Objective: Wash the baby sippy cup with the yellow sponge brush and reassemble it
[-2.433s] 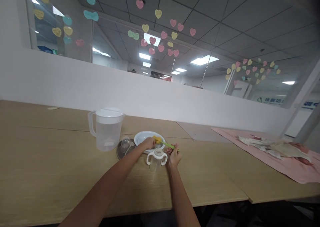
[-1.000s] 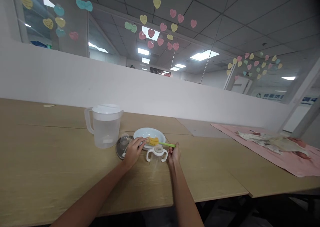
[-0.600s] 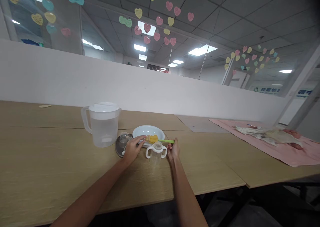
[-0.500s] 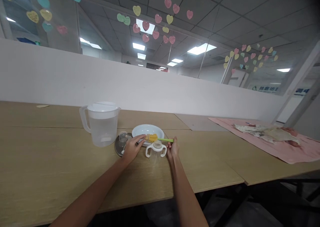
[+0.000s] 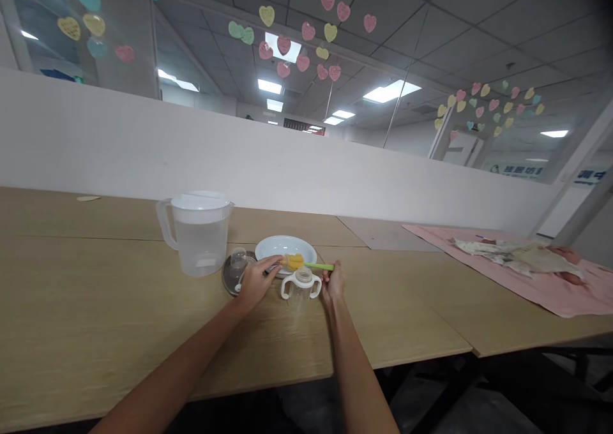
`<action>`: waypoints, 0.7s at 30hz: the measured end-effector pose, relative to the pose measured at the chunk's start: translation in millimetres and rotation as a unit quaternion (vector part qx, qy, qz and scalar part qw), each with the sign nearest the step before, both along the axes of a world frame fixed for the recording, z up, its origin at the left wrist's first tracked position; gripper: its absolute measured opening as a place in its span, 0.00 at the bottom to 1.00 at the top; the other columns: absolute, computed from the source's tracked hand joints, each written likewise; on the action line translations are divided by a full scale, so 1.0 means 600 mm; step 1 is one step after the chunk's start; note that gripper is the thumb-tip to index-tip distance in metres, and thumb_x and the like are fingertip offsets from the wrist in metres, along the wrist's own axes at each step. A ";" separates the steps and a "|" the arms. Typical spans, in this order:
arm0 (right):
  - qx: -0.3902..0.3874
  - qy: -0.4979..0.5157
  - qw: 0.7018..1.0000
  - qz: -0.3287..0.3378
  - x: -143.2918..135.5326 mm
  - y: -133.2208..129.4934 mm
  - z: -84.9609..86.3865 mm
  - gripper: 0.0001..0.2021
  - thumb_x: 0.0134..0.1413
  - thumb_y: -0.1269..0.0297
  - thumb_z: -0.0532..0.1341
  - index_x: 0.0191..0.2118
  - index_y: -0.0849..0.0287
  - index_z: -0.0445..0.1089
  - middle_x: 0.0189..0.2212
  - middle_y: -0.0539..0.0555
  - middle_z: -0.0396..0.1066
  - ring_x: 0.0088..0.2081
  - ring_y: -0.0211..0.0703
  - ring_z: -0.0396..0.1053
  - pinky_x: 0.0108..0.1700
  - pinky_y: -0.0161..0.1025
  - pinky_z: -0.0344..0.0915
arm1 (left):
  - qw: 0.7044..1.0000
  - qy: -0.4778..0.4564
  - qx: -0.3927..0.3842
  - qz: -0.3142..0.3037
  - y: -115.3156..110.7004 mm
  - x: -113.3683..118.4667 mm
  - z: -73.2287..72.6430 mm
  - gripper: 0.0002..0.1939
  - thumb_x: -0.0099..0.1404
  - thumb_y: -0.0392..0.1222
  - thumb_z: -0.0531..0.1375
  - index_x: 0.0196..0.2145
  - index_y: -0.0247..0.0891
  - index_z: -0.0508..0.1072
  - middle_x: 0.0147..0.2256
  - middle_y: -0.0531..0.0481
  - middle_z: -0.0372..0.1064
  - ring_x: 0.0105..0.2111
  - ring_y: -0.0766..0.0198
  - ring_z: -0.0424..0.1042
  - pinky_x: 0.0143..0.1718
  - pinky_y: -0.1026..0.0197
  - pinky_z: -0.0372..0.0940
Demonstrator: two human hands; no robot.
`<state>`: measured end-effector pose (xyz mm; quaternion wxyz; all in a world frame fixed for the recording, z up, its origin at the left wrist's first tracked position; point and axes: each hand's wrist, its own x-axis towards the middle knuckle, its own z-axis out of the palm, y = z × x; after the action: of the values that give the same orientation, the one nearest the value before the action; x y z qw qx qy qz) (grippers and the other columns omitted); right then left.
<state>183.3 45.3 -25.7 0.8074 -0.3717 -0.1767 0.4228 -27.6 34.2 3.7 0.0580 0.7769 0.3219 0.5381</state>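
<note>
A bottle brush with a yellow sponge head (image 5: 295, 261) and a green handle (image 5: 318, 266) lies level between my hands, above the front rim of a white bowl (image 5: 286, 245). The fingers of my left hand (image 5: 256, 283) are closed at the tip of the yellow head; whether they also pinch a small piece there is too small to tell. My right hand (image 5: 335, 282) is wrapped round the end of the green handle. Just in front of the brush stands a clear baby bottle (image 5: 301, 287) with two white handles, its top uncovered.
Left of the bowl, a clear cap (image 5: 238, 260) rests on a dark round tray (image 5: 228, 281), partly behind my left hand. A lidded water pitcher (image 5: 202, 239) stands farther left. At the right, a pink cloth (image 5: 527, 293) carries crumpled white fabric (image 5: 498, 253). A white wall backs the table.
The camera view has shifted slightly. Both hands keep their hold on the brush in nearly the same place, and the bottle has not moved.
</note>
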 end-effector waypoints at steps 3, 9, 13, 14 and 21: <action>0.010 -0.002 1.000 0.005 -0.001 0.001 -0.001 0.22 0.57 0.42 0.52 0.24 0.55 0.54 0.10 0.38 0.51 0.11 0.29 0.45 0.15 0.30 0.48 | 1.000 0.003 -0.009 0.011 0.004 -0.004 0.005 0.14 0.66 0.46 0.55 0.44 0.40 0.77 0.44 0.48 0.76 0.43 0.59 0.75 0.50 0.57 0.69; 0.018 -0.010 1.000 0.020 0.009 0.004 -0.008 0.20 0.55 0.43 0.55 0.26 0.56 0.58 0.11 0.39 0.54 0.11 0.30 0.49 0.16 0.31 0.53 | 0.999 -0.007 -0.022 0.024 0.015 -0.010 0.012 0.11 0.64 0.44 0.58 0.40 0.41 0.78 0.41 0.49 0.77 0.40 0.59 0.76 0.47 0.57 0.70; 0.007 0.018 1.000 -0.006 0.017 0.006 -0.013 0.20 0.56 0.45 0.55 0.25 0.56 0.56 0.10 0.39 0.52 0.12 0.30 0.50 0.17 0.30 0.54 | 1.000 0.005 -0.013 0.024 0.012 -0.007 0.008 0.11 0.64 0.44 0.58 0.39 0.41 0.78 0.40 0.48 0.77 0.40 0.59 0.76 0.47 0.57 0.69; 0.004 0.018 1.000 -0.011 0.019 0.007 -0.014 0.19 0.56 0.45 0.54 0.25 0.56 0.56 0.11 0.39 0.52 0.12 0.30 0.50 0.17 0.30 0.53 | 1.000 0.007 -0.011 0.024 0.010 -0.007 0.007 0.11 0.65 0.43 0.58 0.39 0.40 0.78 0.40 0.47 0.77 0.40 0.59 0.76 0.46 0.57 0.69; -0.004 0.040 0.998 -0.055 0.028 0.007 -0.013 0.17 0.58 0.49 0.54 0.26 0.56 0.56 0.12 0.40 0.55 0.12 0.29 0.51 0.17 0.29 0.54 | 0.999 0.000 0.013 0.036 0.011 -0.008 0.007 0.10 0.65 0.41 0.57 0.40 0.40 0.77 0.41 0.47 0.77 0.42 0.59 0.75 0.47 0.57 0.69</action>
<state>200.0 49.3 -33.7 0.8344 -0.3670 -0.1216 0.3928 -32.7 41.1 8.0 0.0282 0.7658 0.3421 0.5437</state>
